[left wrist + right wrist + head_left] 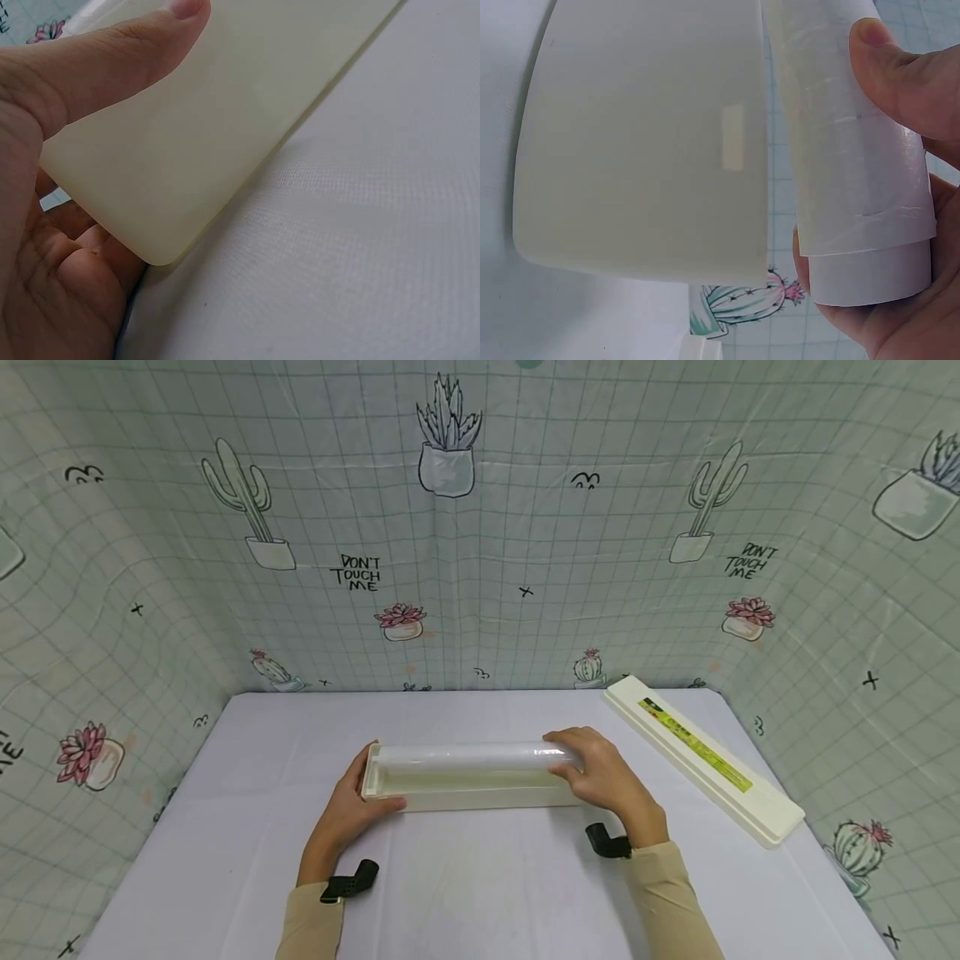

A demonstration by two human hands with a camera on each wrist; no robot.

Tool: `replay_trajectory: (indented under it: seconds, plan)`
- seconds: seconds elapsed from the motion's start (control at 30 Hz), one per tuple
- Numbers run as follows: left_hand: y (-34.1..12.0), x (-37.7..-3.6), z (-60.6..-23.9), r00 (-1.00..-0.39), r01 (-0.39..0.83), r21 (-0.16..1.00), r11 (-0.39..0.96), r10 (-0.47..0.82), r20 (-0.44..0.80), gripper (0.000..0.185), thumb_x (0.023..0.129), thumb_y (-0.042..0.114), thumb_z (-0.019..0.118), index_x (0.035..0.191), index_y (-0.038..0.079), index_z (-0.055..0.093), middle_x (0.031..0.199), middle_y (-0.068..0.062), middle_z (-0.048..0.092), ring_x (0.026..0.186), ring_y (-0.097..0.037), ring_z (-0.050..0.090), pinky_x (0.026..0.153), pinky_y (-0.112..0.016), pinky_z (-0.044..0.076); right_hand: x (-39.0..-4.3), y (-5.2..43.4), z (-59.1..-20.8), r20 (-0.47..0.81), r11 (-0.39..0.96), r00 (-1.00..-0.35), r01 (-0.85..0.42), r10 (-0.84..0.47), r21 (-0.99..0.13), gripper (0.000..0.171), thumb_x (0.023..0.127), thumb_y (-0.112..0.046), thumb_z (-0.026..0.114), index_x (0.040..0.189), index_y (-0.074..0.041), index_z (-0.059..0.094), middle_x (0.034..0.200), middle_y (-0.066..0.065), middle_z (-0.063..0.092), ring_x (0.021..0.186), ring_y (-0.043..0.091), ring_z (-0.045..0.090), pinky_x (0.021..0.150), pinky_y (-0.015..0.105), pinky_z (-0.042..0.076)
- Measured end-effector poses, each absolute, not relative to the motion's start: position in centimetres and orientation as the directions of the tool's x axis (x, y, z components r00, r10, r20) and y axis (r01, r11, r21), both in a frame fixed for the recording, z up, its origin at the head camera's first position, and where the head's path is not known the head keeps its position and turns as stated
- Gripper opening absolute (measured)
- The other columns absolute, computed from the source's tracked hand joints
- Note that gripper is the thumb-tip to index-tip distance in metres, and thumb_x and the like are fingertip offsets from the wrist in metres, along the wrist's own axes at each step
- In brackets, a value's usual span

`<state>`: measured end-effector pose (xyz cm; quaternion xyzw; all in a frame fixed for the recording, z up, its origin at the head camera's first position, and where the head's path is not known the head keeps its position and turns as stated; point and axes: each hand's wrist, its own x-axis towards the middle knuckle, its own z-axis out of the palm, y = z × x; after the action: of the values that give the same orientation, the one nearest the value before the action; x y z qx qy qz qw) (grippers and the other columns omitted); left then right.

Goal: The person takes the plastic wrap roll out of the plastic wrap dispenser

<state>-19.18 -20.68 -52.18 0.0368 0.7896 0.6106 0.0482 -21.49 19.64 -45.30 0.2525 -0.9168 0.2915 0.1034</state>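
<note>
Head view: lying across the middle of the frame on the white table (pixel 247 827), a cream tray (pixel 465 792) with a roll of cling film (pixel 468 757) sitting along its top. Gripping the tray's left end, the left hand (pixel 352 806), fingers curled behind the end wall, thumb along the front. Wrapping over the roll's right end, the right hand (pixel 603 777). Lying apart at the right of the frame, angled toward the lower right, a cream lid (pixel 701 756) with a green label.

Left wrist view: filling the upper middle, the tray (pixel 202 142), its corner sitting in the palm, thumb (pixel 112 60) pressing on its face at upper left.

Right wrist view: showing the tray (pixel 645 142) at left, the roll (pixel 847 165) at right, just beside it, pinched between thumb (pixel 900 75) and fingers below.
</note>
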Motion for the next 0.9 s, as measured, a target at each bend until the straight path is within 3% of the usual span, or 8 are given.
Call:
replay_trajectory:
  seconds: [0.67, 0.9]
  plan:
    - [-20.6, -19.1, -52.2, -0.991, -0.003, 0.97, 0.245, 0.126, -0.034, 0.114, 0.08, 0.014, 0.089, 0.167, 0.015, 0.015, 0.161, -0.015, 0.038, 0.139, -0.035, 0.047, 0.112, -0.052, 0.038, -21.5, 21.6, -44.4, 0.418, 0.71, -0.84, -0.526, -0.346, -0.469, 0.043, 0.084, -0.011, 0.084, 0.124, -0.004, 0.071, 0.119, 0.015, 0.073, 0.113, 0.035, 0.066, 0.097, 0.054, 0.051]
    - [-20.6, -19.1, -52.1, -0.991, 0.006, 0.967, 0.254, 0.128, -0.027, 0.114, 0.08, 0.013, 0.088, 0.166, 0.013, 0.014, 0.162, -0.016, 0.038, 0.141, -0.036, 0.046, 0.112, -0.048, 0.038, -21.6, 22.5, -44.4, 0.409, 0.72, -0.86, -0.489, -0.305, -0.492, 0.043, 0.085, -0.01, 0.082, 0.126, -0.003, 0.07, 0.122, 0.017, 0.072, 0.115, 0.037, 0.064, 0.098, 0.056, 0.05]
